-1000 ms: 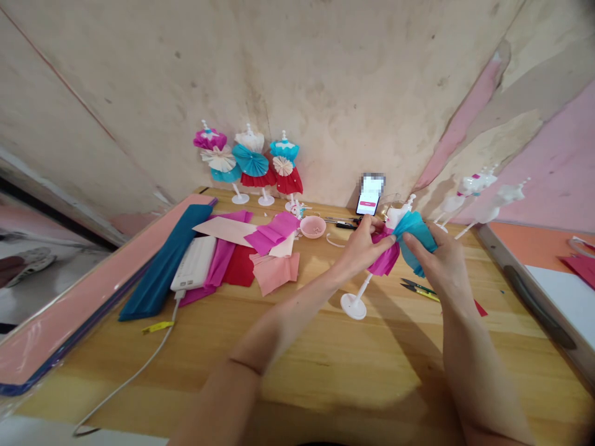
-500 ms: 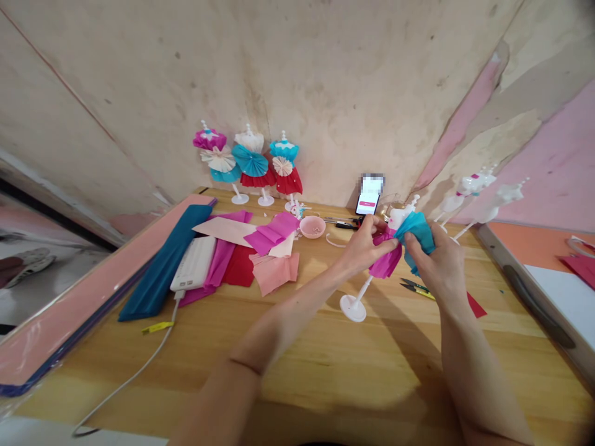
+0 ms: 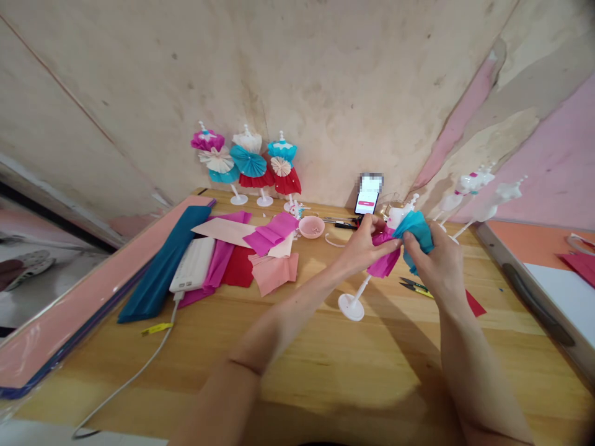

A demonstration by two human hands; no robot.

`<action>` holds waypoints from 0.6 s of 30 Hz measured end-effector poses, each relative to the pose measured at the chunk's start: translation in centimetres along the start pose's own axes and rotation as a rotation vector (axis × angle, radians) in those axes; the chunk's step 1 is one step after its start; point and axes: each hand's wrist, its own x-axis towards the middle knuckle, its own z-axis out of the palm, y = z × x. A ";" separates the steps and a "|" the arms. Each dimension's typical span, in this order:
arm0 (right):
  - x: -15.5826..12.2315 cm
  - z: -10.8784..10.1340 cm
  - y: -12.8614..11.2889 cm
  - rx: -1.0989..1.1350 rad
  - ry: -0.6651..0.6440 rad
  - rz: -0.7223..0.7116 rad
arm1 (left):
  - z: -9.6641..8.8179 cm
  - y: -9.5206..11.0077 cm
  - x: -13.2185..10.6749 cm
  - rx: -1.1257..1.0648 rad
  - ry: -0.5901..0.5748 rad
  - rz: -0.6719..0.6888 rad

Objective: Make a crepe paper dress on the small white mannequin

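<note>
A small white dress-form mannequin point(image 3: 352, 306) is held tilted above the table, its round base towards me. Magenta crepe paper point(image 3: 383, 262) is wrapped as a skirt around its lower body. My left hand point(image 3: 367, 244) is closed around the waist, with thumb and fingers on the magenta paper and the edge of the blue piece. Against the mannequin's right side, my right hand point(image 3: 439, 257) pinches a pleated blue crepe paper piece point(image 3: 415, 230). The fingers partly hide where the two papers meet.
Yellow-handled thread snips point(image 3: 415, 287) and a red paper scrap point(image 3: 475, 303) lie near my right wrist. A pink bowl point(image 3: 311, 227), a propped phone point(image 3: 369, 193), crepe sheets point(image 3: 272, 233) and a white power strip point(image 3: 193, 265) are further left. Dressed mannequins point(image 3: 250, 162) stand along the wall.
The view has shifted very slightly. Both hands keep the same hold on the mannequin and the papers, with hardly any movement.
</note>
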 end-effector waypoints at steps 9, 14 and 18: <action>-0.1 -0.1 -0.2 0.026 -0.014 -0.019 | 0.1 -0.5 0.0 -0.005 0.066 -0.024; -0.2 0.0 0.1 0.023 -0.021 -0.024 | 0.1 -0.2 0.0 -0.054 0.086 -0.062; -0.2 0.0 0.3 0.005 0.010 -0.045 | 0.0 -0.1 -0.2 -0.011 0.137 -0.066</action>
